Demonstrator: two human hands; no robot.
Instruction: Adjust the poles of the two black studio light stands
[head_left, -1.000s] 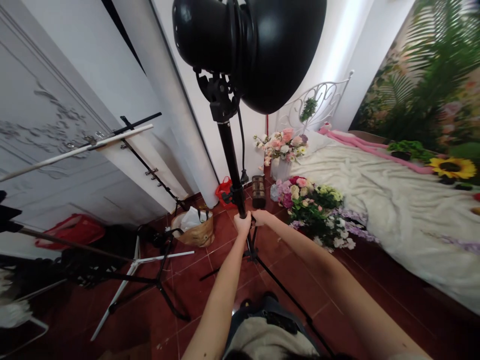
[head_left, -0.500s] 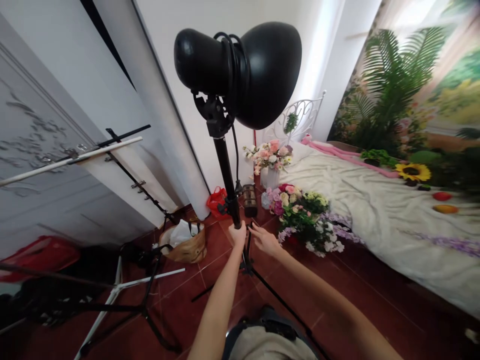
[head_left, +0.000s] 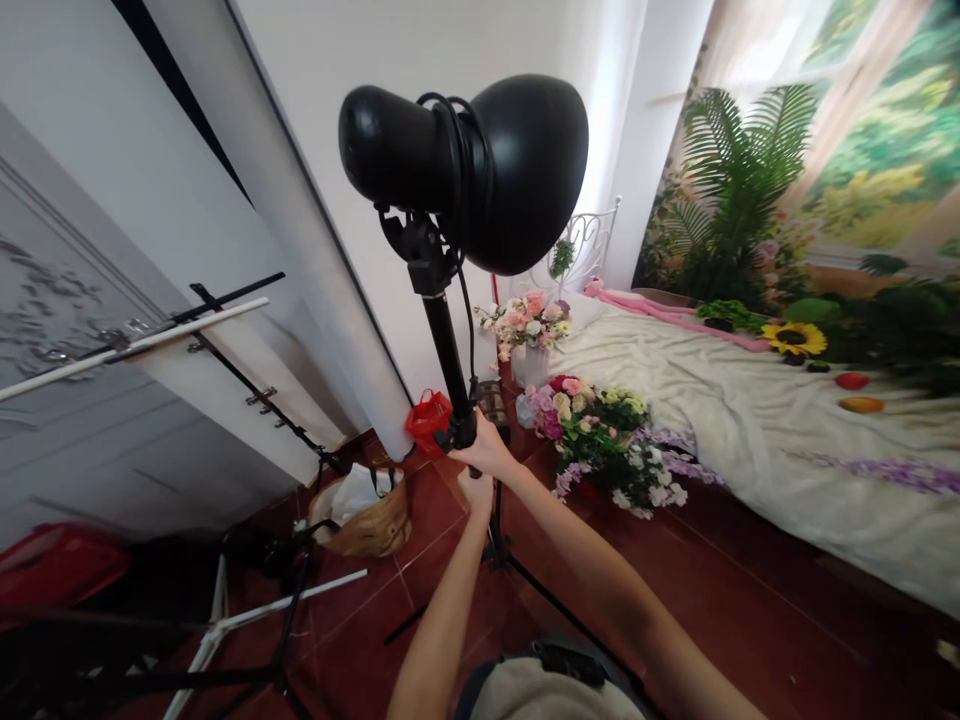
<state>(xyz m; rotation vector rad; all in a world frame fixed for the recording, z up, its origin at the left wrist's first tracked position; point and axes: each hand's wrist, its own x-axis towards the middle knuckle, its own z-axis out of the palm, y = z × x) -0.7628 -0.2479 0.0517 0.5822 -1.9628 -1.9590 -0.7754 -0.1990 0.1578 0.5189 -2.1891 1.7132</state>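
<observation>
A black studio lamp (head_left: 517,170) with a rounded reflector and a coiled cable tops a black light stand (head_left: 447,345) in front of me. My left hand (head_left: 477,492) is wrapped round the stand's pole, low down. Just above it, my right hand (head_left: 484,447) grips the pole beside a black clamp knob (head_left: 444,440). The fingers of both hands are closed, and partly hidden by the pole. From the lamp a cable hangs down along the pole to a plug. The stand's thin legs spread over the red tiled floor below my hands.
To the right, a bed (head_left: 645,350) holds a pink plush toy (head_left: 660,310) and a sunflower (head_left: 793,338). Artificial flowers (head_left: 600,430) lie beside it. A straw bag (head_left: 367,525), a red bag (head_left: 429,422) and a white-legged stand (head_left: 217,630) are at left.
My right hand has moved up and left from beside the pole and closed round it above my left hand. The view has shifted, with the lamp slightly lower and further left.
</observation>
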